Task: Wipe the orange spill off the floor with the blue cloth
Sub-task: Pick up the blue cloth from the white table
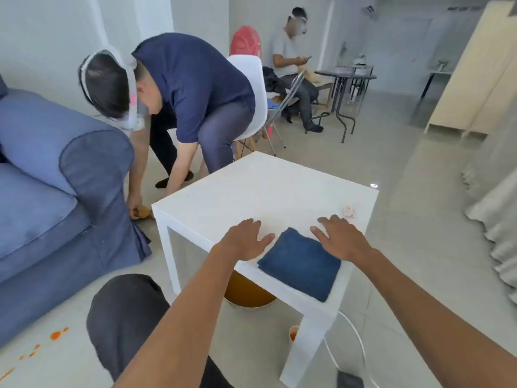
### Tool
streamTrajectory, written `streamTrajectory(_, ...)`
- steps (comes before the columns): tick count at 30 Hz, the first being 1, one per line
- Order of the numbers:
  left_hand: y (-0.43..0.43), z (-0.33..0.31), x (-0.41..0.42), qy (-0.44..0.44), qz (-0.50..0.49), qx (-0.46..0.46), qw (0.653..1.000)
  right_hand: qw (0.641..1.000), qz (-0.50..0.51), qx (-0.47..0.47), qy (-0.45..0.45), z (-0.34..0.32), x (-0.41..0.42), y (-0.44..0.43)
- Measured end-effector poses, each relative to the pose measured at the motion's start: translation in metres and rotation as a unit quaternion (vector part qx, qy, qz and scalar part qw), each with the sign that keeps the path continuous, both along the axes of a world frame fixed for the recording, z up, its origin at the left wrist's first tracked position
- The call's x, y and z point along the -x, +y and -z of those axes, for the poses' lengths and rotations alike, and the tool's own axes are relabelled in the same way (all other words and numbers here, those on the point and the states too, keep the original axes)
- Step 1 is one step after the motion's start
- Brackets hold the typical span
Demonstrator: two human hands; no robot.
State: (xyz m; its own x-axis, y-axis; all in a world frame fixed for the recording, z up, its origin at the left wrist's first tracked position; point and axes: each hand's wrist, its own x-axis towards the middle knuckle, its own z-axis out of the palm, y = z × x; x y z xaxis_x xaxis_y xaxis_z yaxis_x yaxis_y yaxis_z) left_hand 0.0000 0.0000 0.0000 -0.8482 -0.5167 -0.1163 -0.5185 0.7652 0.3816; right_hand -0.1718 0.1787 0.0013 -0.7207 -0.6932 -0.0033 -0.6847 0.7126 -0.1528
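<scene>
Your left hand (246,240) and right hand (342,238) hover flat, fingers spread wide and empty, either side of the folded blue cloth (302,264) at the white side table's (251,191) near edge, centre frame. The orange spill (56,335) dots the floor (419,219), lower left.

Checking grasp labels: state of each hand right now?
Left hand: open, fingers spread, empty, beside the blue cloth.
Right hand: open, empty, at the cloth's other side.
</scene>
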Motion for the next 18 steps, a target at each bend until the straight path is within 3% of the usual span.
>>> streamTrajectory(6, 0.038, 0.015, 0.036, 0.022, 0.012, 0.016, 1.0, 0.999, -0.002, 0.012, -0.036, 0.015, -0.006, 0.021)
streamTrajectory(15, 0.038, 0.013, 0.057, 0.068, -0.061, -0.171, 0.981, 0.976, -0.019, -0.075, -0.204, 0.003, 0.021, 0.013)
streamTrajectory(18, 0.033, 0.009, 0.059, 0.069, -0.07, -0.219, 0.971, 0.972, -0.03, -0.08, -0.219, -0.002, 0.027, 0.009)
